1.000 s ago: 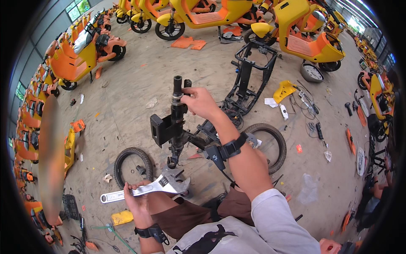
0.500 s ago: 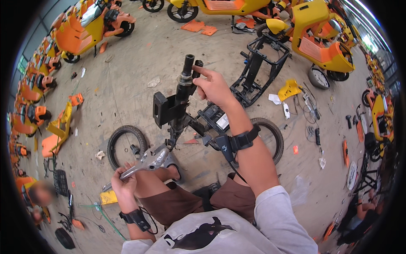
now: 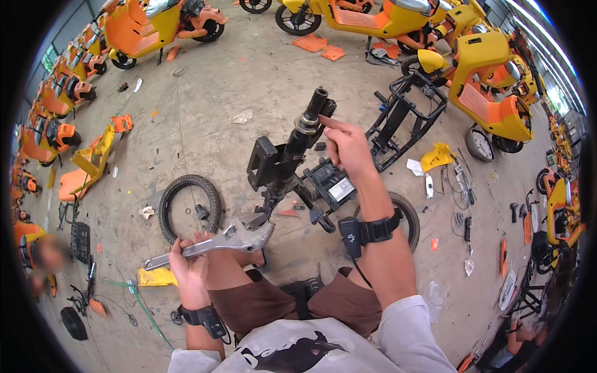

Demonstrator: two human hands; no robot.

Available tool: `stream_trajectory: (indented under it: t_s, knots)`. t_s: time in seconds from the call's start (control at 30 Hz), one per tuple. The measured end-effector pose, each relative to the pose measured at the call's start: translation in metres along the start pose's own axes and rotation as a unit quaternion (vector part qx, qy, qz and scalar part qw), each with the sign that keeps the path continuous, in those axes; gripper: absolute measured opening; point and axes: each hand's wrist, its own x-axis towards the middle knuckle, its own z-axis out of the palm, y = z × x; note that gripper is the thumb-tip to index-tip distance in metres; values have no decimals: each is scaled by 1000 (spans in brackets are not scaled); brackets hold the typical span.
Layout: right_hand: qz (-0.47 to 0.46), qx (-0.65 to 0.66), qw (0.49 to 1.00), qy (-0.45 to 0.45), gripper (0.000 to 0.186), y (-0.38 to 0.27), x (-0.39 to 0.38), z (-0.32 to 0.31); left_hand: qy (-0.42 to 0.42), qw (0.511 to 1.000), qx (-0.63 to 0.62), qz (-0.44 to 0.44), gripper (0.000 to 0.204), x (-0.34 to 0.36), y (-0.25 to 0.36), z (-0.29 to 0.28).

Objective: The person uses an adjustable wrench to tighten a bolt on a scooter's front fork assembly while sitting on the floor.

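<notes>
My left hand [image 3: 189, 261] is closed round the handle of a large silver adjustable wrench [image 3: 233, 239], held above my thigh with its jaw end to the right. Upright in front of me stands the black steering tube [image 3: 317, 102] of a stripped scooter frame [image 3: 398, 127], with a metal ring nut [image 3: 306, 124] round it. My right hand [image 3: 348, 149] has its index finger stretched to the tube by the ring nut, the other fingers curled and nothing seen in them. A black bracket [image 3: 262, 163] juts from the left of the tube.
A tyre [image 3: 168, 214] lies at left and another [image 3: 407, 217] beyond my right forearm. Yellow and orange scooters [image 3: 491, 87] stand all around. Body panels [image 3: 93, 158], cables [image 3: 461, 180] and scraps litter the floor. Other people [image 3: 522, 339] are at the lower right and far left.
My view has shifted, so the tube sits further right and lower. My right index finger has moved down the tube toward the ring nut. The wrench has swung flatter in my left hand.
</notes>
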Motion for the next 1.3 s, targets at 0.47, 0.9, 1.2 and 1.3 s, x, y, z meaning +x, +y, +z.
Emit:
stream_trajectory:
  t_s: [0.47, 0.9, 1.2, 1.3]
  knots:
    - [10, 125, 991, -41, 41, -6, 3, 1, -30, 999, 37, 18, 28, 2, 8, -10]
    - [-42, 21, 997, -66, 25, 18, 35, -7, -59, 977, 170, 113, 29, -3, -9, -15]
    - [-28, -24, 993, -110, 35, 4, 20, -8, -155, 981, 118, 9, 29, 42, 22, -43]
    - [-40, -52, 991, -115, 35, 10, 26, -7, -172, 977, 122, 9, 29, 41, 21, -44]
